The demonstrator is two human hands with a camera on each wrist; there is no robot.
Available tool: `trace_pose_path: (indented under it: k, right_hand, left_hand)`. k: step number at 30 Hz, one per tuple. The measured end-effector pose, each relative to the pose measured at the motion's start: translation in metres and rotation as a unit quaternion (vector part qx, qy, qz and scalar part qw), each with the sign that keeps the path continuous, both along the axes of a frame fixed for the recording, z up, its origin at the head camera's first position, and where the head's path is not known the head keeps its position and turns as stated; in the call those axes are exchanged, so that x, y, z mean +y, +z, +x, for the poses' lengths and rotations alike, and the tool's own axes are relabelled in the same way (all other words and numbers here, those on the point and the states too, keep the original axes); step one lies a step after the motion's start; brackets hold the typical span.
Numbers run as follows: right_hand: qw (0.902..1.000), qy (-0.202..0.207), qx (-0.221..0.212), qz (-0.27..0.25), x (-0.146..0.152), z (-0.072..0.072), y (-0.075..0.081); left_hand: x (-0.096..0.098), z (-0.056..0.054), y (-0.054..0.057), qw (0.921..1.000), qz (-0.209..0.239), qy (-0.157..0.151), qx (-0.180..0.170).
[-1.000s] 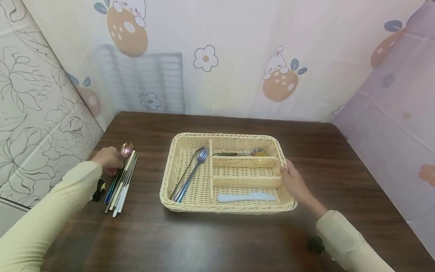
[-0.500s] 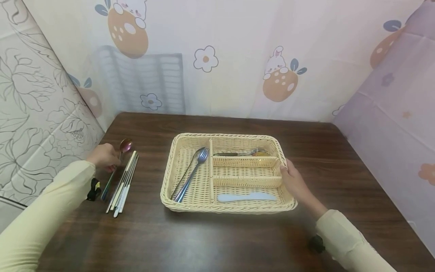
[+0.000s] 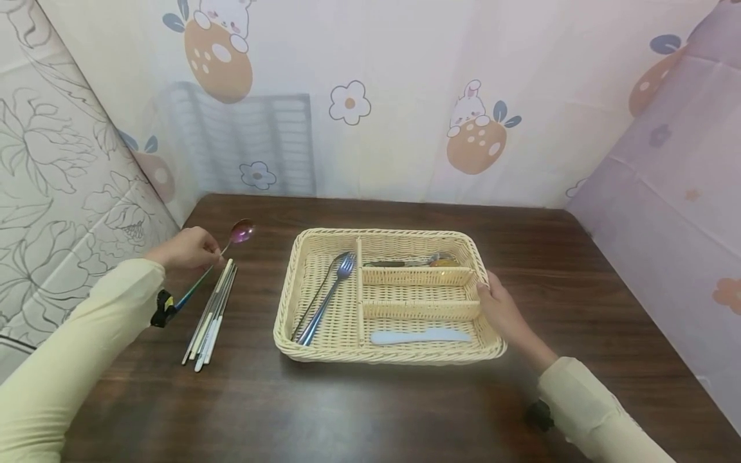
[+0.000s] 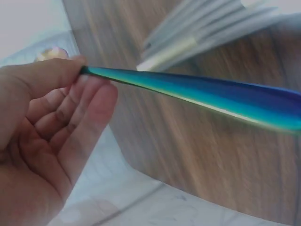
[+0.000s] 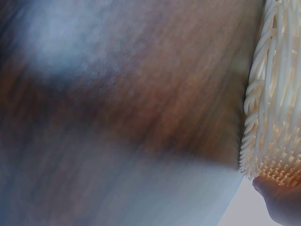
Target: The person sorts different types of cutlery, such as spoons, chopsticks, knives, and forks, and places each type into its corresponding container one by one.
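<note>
My left hand (image 3: 193,248) pinches an iridescent spoon (image 3: 241,231) between thumb and fingertips, partway along its handle. In the left wrist view the spoon's blue-green handle (image 4: 202,94) stretches to the right, and the bowl shows behind the hand. Just right of that hand lies a bundle of chopsticks and slim handles (image 3: 211,318) on the table. My right hand (image 3: 502,308) grips the right rim of a cream woven basket (image 3: 388,357) with dividers; its thumb (image 5: 270,186) shows at the weave in the right wrist view.
In the basket's left compartment lie a fork (image 3: 330,299) and a dark slim utensil (image 3: 317,296). A white knife (image 3: 420,335) sits in the front compartment, and more cutlery (image 3: 442,259) in the back one. Patterned cloth (image 3: 399,148) hangs behind the dark wooden table (image 3: 347,411).
My left hand has picked up the spoon from beside the chopsticks and carried it up and right, its bowl swinging toward the basket. The right hand and basket stay put.
</note>
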State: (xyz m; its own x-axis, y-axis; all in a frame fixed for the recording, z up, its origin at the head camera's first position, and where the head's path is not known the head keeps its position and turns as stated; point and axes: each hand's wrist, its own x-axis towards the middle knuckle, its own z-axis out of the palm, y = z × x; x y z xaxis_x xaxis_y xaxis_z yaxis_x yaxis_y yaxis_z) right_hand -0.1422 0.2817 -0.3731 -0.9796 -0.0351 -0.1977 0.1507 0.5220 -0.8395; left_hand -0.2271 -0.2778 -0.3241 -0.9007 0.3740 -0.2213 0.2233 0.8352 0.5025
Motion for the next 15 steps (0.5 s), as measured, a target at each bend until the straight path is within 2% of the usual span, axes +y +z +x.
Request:
trace_pose_path:
  k: [7, 15]
  right_hand:
    - [1.0000, -0.006, 0.000, -0.003, 0.000, 0.001, 0.000]
    - [0.9998, -0.008, 0.000, -0.017, -0.001, 0.001, 0.000]
  left_hand:
    - [0.036, -0.004, 0.011, 0.9994, 0.009, -0.029, 0.017]
    - [0.080, -0.018, 0.032, 0.9971, -0.006, -0.064, 0.042]
